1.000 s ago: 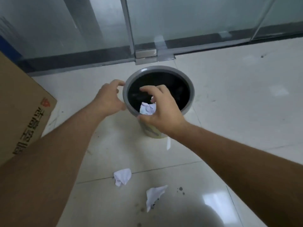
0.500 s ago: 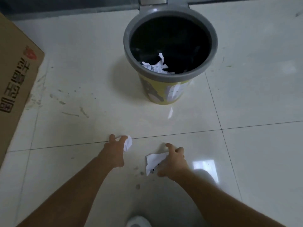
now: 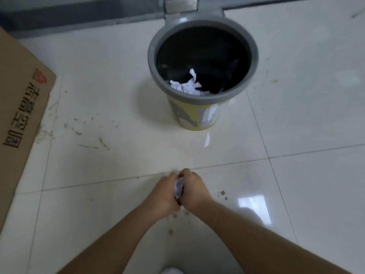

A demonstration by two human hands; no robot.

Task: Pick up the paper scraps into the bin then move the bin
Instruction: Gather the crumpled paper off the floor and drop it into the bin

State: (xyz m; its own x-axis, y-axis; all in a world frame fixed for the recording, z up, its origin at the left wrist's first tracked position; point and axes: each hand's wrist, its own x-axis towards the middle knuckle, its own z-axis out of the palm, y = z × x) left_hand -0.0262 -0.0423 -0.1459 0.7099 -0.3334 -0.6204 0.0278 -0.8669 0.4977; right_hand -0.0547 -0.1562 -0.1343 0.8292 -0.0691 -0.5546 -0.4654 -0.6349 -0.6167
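- Lying flat at the far left, a cardboard sheet (image 3: 21, 119) covers part of the tiled floor (image 3: 110, 95), well apart from the work.
- Low in the middle, the left hand (image 3: 162, 196) and right hand (image 3: 194, 191) are pressed together, both closed on a wad of paper scraps (image 3: 178, 187) that shows only as a pale sliver between them, near the floor.
- The wad's visible strip runs roughly toward and away from the camera; its true shape is hidden by the fingers.
- Up and to the right stands the bin (image 3: 203, 115), upright, its open mouth facing up and its long axis vertical, with white paper in the bin (image 3: 186, 85) against the near wall.
- By my reading, gathering is the step in hand; next comes lifting the wad over the grey rim and letting go, then moving the bin.
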